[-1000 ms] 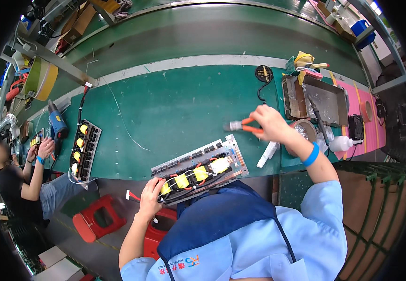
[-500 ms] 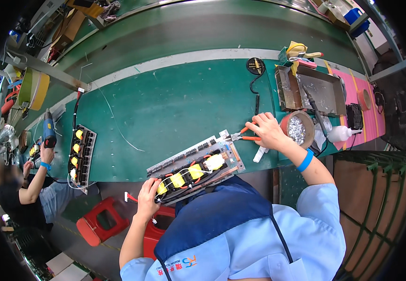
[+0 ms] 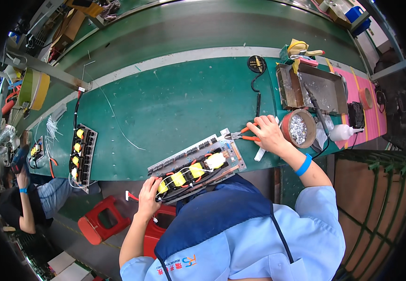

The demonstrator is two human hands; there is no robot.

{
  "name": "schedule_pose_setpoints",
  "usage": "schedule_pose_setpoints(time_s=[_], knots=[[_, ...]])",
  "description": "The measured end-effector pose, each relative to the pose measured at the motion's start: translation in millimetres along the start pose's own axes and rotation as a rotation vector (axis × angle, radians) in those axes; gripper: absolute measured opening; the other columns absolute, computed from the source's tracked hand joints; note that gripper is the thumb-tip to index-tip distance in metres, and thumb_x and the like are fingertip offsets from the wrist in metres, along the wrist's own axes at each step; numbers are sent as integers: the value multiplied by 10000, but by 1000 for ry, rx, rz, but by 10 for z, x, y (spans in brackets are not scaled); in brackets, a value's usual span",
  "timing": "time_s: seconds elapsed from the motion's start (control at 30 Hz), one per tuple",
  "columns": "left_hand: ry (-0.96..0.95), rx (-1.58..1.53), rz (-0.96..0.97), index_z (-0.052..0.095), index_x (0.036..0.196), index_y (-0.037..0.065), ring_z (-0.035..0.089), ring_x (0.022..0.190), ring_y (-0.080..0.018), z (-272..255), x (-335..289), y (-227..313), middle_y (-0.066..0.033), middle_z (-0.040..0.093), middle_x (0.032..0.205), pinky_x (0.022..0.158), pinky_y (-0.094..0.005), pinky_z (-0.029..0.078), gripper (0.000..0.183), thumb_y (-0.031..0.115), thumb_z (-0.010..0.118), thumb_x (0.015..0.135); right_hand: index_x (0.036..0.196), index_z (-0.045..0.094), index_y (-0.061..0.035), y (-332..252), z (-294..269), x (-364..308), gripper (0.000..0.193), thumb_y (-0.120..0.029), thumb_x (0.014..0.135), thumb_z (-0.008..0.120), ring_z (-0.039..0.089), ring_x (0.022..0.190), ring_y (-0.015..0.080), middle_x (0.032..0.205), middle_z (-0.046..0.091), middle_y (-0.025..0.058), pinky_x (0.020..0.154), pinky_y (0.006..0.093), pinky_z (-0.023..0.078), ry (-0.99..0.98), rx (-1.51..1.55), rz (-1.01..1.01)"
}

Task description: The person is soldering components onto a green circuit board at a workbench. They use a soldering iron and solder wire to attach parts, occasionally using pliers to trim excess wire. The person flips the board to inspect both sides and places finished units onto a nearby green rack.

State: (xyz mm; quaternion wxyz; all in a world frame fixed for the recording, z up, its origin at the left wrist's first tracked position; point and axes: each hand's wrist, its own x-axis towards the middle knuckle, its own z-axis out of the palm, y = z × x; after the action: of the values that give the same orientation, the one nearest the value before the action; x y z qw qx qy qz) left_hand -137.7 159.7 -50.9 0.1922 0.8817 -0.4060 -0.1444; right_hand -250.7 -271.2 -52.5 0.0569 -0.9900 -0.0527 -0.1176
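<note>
The left grip (image 3: 149, 195) holds the circuit board (image 3: 235, 159) by its left end, along the counter (image 3: 175, 103)'s near edge; the right grip (image 3: 269, 135) clasps orange-handled cutters (image 3: 236, 136), clear of the board a second ago, now at its right corner, bringing work there.

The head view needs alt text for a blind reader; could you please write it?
A person's right hand holds orange-handled pliers at the right end of a circuit board with yellow parts while the left hand holds its left end. On the green workbench, a similar board lies left and a bowl of silvery bits stands right.
</note>
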Motion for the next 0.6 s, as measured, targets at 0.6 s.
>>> schedule_pose_setpoints(time_s=[0.6], knots=[[10, 4, 13, 473, 1176, 76, 431, 1118, -334, -1, 8, 1, -125, 438, 1192, 916, -399, 394, 785, -82, 668, 432, 959, 573, -70, -187, 39, -138, 466, -139, 519, 710, 495, 789, 220, 831, 509, 76, 685, 349, 359, 41, -82, 120]])
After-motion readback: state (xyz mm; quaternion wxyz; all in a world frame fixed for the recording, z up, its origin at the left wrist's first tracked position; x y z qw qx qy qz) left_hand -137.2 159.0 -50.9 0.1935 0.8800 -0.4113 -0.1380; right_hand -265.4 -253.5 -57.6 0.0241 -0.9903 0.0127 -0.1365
